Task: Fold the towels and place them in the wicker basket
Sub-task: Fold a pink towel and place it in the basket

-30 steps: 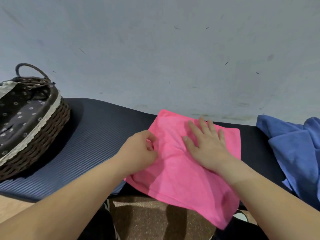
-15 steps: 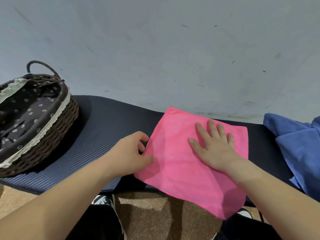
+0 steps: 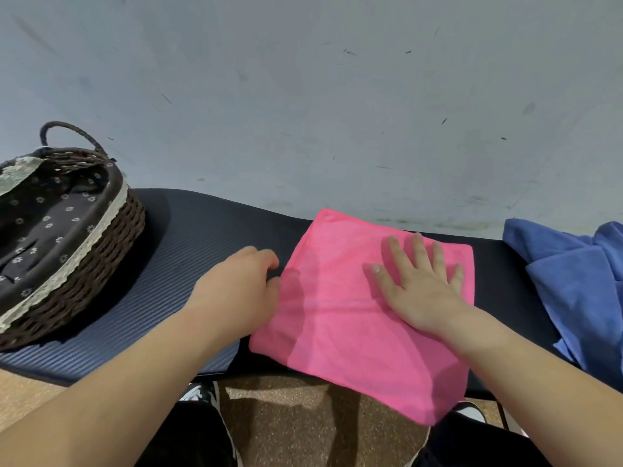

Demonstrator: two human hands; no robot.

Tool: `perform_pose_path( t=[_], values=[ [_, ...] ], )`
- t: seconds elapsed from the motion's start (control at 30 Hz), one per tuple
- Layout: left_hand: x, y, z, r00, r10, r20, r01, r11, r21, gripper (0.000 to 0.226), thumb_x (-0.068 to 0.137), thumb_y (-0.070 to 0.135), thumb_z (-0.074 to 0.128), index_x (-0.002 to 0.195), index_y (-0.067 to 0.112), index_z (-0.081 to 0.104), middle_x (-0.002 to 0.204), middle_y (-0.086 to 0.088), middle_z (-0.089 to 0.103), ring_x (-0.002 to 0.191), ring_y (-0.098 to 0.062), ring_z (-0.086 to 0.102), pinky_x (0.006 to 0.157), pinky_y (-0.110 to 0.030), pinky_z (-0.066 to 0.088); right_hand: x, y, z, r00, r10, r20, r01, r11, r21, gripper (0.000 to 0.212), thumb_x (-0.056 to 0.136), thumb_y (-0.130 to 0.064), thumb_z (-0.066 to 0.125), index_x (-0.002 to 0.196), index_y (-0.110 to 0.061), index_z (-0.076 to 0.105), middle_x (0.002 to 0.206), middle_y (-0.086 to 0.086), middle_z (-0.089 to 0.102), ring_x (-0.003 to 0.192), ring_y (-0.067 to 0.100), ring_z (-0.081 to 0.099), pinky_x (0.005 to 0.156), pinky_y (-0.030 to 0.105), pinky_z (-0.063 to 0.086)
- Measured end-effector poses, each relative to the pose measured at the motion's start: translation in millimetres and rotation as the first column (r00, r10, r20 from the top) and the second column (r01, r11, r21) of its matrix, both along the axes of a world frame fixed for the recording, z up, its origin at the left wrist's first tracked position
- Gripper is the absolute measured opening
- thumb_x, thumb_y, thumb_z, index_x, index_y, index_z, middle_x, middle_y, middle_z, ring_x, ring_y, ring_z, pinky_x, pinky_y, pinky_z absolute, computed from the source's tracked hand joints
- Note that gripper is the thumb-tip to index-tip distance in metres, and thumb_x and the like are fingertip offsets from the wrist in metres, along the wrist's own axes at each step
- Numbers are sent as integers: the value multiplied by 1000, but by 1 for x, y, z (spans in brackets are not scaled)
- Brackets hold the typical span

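So the pink towel point(image 3: 354, 332) is lying on the worktop point(image 3: 499, 264), partly over the dark ribbed mat point(image 3: 188, 251), with its near corner hanging off the near edge. It's looking like it's folded into a rough square. The right hand point(image 3: 421, 291) is pressing flat on the towel's right half, fingers point(image 3: 418, 251) spread. The left hand point(image 3: 236, 291) is sitting at the towel's left edge with its fingers curled, and honestly I can't tell if they're pinching the edge or just touching it. I'm guessing another fold is coming, so I'd be keeping that right palm pinning, lifting the left edge cleanly and lining the corners up before smoothing, otherwise the overhanging corner is probably going to drag everything sideways. Counting: one pink towel, two hands, one wicker basket point(image 3: 101, 244) sitting farther back on the left, and a blue towel heap point(image 3: 580, 291) off to the right, one piece or more, can't tell.
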State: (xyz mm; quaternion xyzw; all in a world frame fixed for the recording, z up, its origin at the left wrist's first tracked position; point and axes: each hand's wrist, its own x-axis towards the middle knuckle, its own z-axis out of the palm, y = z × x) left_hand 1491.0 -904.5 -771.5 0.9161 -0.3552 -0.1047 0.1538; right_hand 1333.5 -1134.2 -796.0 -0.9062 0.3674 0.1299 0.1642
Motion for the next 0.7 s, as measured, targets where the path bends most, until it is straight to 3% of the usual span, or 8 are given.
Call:
perform_pose_path(
  t=[0.13, 0.27, 0.4, 0.57, 0.7],
  values=[
    [-1, -35, -8, 998, -35, -43, 26, 980, -196, 12, 95, 26, 58, 97, 22, 69, 88, 7, 62, 83, -18, 59, 78, -43, 54, -10, -6, 2, 1000, -18, -20, 18, 1000, -6, 74, 96, -75, 15, 160, -45, -6, 169, -4, -23, 154, 27, -25, 121, 56, -15],
    [11, -71, -18, 997, 31, -64, -47, 966, -253, 15, 94, 28, 62, 99, 14, 67, 91, 1, 66, 85, -23, 61, 80, -44, 53, -19, -15, -1, 999, -35, -19, 35, 999, -14, 73, 98, -72, 15, 161, -42, -3, 170, -2, -19, 155, 27, -21, 123, 56, -13],
    [21, -99, -25, 981, 152, -123, -180, 947, -267, 16, 95, 27, 60, 92, 12, 65, 85, 0, 67, 85, -24, 61, 74, -40, 53, -26, -24, -3, 998, -64, -5, 64, 998, -1, 73, 98, -71, 17, 162, -41, -3, 170, -2, -19, 155, 29, -20, 123, 56, -12],
    [26, -111, -29, 949, 229, -215, -268, 947, -176, 15, 89, 24, 67, 84, 10, 72, 81, -4, 72, 83, -26, 67, 73, -36, 56, -31, -29, -10, 999, -51, -12, 50, 999, -3, 73, 100, -68, 17, 161, -39, -8, 169, -1, -23, 154, 29, -25, 124, 55, -13],
    [31, -109, -19, 942, 242, -231, -299, 920, -255, 4, 88, 20, 65, 91, 20, 68, 83, 10, 66, 84, -18, 64, 73, -30, 49, -29, -30, -7, 999, -48, -16, 48, 999, -5, 74, 99, -70, 16, 161, -39, -9, 169, 0, -23, 154, 29, -24, 123, 55, -15]
  ],
)
